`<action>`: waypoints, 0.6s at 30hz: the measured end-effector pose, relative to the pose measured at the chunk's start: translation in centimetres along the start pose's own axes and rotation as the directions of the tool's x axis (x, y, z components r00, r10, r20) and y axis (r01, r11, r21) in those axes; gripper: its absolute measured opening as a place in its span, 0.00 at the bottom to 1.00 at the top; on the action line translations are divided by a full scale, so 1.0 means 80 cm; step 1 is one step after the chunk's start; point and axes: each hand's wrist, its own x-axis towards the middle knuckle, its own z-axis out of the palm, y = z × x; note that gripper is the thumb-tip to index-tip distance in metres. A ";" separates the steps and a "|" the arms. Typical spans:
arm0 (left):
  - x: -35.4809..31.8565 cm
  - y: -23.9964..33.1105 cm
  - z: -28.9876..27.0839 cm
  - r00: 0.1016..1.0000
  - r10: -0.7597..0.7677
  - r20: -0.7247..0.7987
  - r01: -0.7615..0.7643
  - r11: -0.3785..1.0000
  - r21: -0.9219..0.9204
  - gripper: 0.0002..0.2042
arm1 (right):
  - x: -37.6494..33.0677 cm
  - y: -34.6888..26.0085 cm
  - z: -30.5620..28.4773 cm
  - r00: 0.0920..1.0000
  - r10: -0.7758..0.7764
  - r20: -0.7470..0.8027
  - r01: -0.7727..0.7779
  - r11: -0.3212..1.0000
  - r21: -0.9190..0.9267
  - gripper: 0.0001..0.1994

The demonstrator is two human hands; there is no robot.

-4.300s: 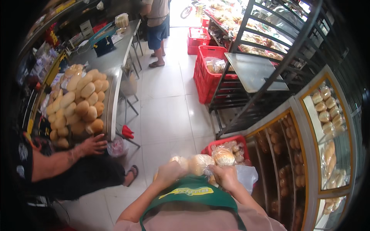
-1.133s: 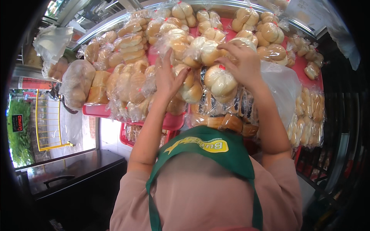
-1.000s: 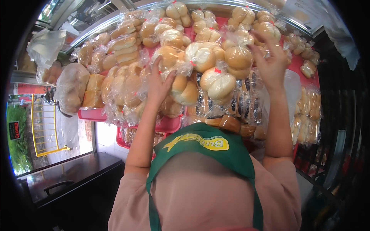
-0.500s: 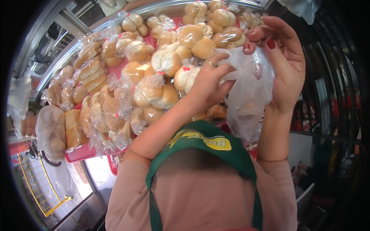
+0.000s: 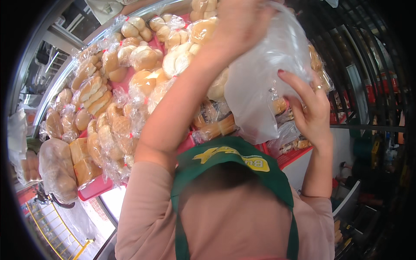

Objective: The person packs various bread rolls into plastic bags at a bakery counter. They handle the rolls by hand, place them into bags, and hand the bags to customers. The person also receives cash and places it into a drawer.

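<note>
A translucent white plastic bag [image 5: 268, 56] hangs spread out in front of me, its top edge at my left hand [image 5: 242, 26]. That hand is raised at the top of the view and smeared by motion; its fingers seem closed on the bag's upper edge. My right hand [image 5: 313, 113] is at the bag's right side, thumb and index finger apart, the index fingertip against the plastic. Its other fingers are partly hidden. Behind the bag and my left forearm lie bread rolls [image 5: 175, 60] wrapped in clear plastic with red ties.
Wrapped breads fill a pink-red tray [image 5: 93, 187] on the left, with long rolls [image 5: 96, 99] and a bagged loaf [image 5: 58, 169] at its near end. A metal-framed edge [image 5: 56, 80] curves round the far side. A red perforated tray [image 5: 294, 158] is below my right hand.
The crumpled bag has been drawn out into a large sheet. My left hand has moved up and away; my right hand has come lower, to the bag's side.
</note>
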 end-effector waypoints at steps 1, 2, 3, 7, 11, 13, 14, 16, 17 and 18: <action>0.000 0.005 0.019 0.992 0.128 -0.002 -0.128 0.992 0.004 0.08 | -0.009 0.008 0.012 0.994 0.109 -0.016 -0.109 0.993 -0.043 0.21; -0.002 0.010 0.030 0.967 0.256 -0.003 -0.256 0.967 0.014 0.12 | -0.021 0.021 0.023 0.981 0.196 -0.014 -0.196 0.978 -0.073 0.21; -0.010 0.012 0.029 0.976 0.215 0.034 -0.217 0.975 0.050 0.15 | -0.027 0.046 0.024 0.960 0.270 -0.080 -0.281 0.936 -0.210 0.18; -0.079 0.034 -0.037 0.956 -0.072 0.284 -0.014 0.956 0.291 0.30 | -0.080 0.148 -0.003 0.855 0.488 -0.177 -0.508 0.714 -0.482 0.09; -0.149 0.045 -0.101 0.664 -0.619 0.419 0.261 0.717 0.647 0.41 | -0.145 0.175 -0.020 0.674 0.719 -0.170 -0.705 0.558 -0.437 0.10; -0.160 0.036 -0.089 0.636 -0.581 0.507 0.142 0.734 0.664 0.43 | -0.144 0.174 -0.019 0.768 0.593 -0.243 -0.629 0.629 -0.456 0.12; -0.159 0.030 -0.076 0.594 -0.593 0.544 0.095 0.723 0.684 0.44 | -0.133 0.172 -0.016 0.778 0.558 -0.288 -0.623 0.630 -0.463 0.12; -0.148 0.016 -0.048 0.632 -0.543 0.553 0.066 0.749 0.659 0.44 | -0.102 0.162 -0.009 0.884 0.336 -0.324 -0.451 0.792 -0.410 0.08; -0.142 0.010 -0.036 0.654 -0.506 0.563 0.062 0.776 0.627 0.44 | -0.086 0.154 -0.004 0.882 0.345 -0.320 -0.445 0.833 -0.327 0.05; -0.137 0.004 -0.023 0.724 -0.411 0.555 0.025 0.819 0.573 0.44 | -0.071 0.146 0.000 0.913 0.266 -0.309 -0.353 0.896 -0.271 0.03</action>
